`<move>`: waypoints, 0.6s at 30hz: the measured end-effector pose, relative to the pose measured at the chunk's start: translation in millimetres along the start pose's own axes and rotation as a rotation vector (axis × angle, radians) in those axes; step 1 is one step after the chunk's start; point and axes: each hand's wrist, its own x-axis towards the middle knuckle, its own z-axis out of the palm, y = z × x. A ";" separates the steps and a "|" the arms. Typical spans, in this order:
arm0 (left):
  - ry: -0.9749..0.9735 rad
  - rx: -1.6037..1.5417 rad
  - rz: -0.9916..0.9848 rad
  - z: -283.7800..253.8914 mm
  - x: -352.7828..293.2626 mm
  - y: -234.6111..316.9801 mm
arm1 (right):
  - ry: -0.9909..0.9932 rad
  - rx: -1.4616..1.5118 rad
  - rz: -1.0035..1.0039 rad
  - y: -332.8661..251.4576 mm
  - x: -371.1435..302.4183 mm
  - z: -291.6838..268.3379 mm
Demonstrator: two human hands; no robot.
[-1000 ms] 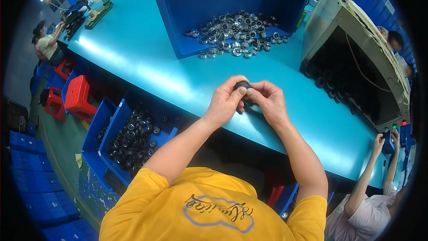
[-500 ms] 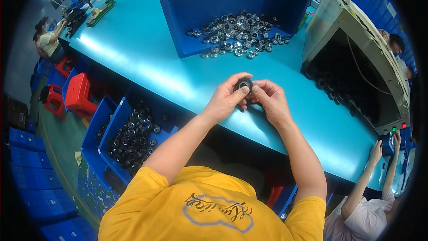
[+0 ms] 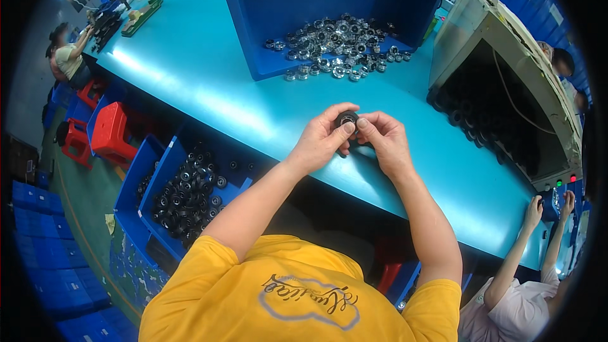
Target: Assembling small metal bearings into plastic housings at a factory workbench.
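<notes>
Over the turquoise table (image 3: 253, 114), both my hands hold one small black wheel (image 3: 346, 118) with a ring-like centre. My left hand (image 3: 322, 139) is closed on its left side, the thumb lying across the lower part of its face. From the right, my right hand (image 3: 384, 141) pinches its edge with thumb and fingers; the fingertips behind are partly hidden. Beyond my hands, a blue bin (image 3: 247, 44) lies tipped toward me, with many clear wheel hubs (image 3: 342, 41) spilling from its mouth onto the table.
Left of me, below table height, a blue bin (image 3: 147, 206) holds black wheels (image 3: 183, 199). A pale machine housing (image 3: 468, 31) with black tyres (image 3: 475, 126) inside stands at right. Red stools (image 3: 113, 133) and a green press (image 3: 142, 16) are farther left. A co-worker (image 3: 516, 294) sits at lower right.
The black wheel's face has tilted slightly within my fingers; my hands stay in nearly the same place. At lower right, the co-worker's hands have shifted slightly.
</notes>
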 end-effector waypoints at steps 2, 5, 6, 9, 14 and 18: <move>0.006 -0.024 0.005 -1.4 -0.8 -0.3 | -0.013 -0.001 -0.007 -0.4 -0.4 0.3; 0.033 0.005 -0.025 -6.6 -1.1 -3.1 | -0.035 -0.044 -0.026 3.1 -0.7 -0.9; 0.045 0.020 -0.042 -6.4 -1.6 -3.7 | -0.042 -0.066 -0.033 5.0 -0.8 -1.5; 0.068 0.066 -0.088 -5.9 0.0 -4.1 | -0.021 -0.098 -0.026 4.3 -0.2 -2.6; 0.007 0.067 -0.003 -2.6 1.0 -2.2 | 0.001 -0.011 0.026 4.9 5.0 -5.1; -0.021 0.246 0.077 7.0 -4.5 4.5 | -0.014 0.072 0.055 5.0 5.1 -10.2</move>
